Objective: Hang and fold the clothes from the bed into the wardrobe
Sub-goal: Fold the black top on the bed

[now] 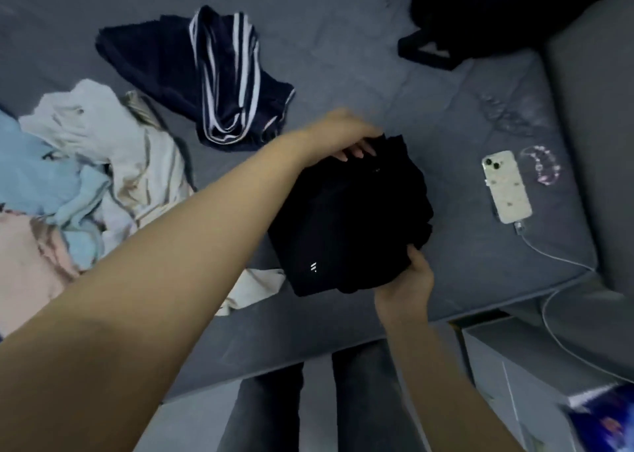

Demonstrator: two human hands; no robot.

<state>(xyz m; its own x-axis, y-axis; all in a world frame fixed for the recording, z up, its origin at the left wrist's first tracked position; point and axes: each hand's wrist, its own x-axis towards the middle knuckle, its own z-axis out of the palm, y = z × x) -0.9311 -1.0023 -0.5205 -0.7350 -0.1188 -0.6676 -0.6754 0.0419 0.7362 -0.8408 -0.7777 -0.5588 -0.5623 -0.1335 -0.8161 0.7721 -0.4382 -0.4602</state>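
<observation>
two hands on one black bundle

two hands are on this fold, and that is how i judge it should be finished. my left hand (353, 135) reaches over the far edge of the folded black garment (350, 214), fingers curled down and pinching the cloth there. my right hand (410, 273) grips the near right corner, thumb on top, fingers tucked under. to do this well i would keep both grips level so the layers do not slide apart, square the loose right edge where the folds bunch, and press it flat before lifting it toward the wardrobe, which is not in view.

the garment itself is a thick, dark, roughly square packet with a small white mark near its lower left corner. it sits on the grey bed (343, 56), close to the near edge, right in front of me.

more remains: a navy piece with white stripes (219, 80) lies farther back, and a pile of pale clothes (85, 163) sits at my left. a phone (506, 187) on its cable rests to the right, well apart from the fold.
</observation>
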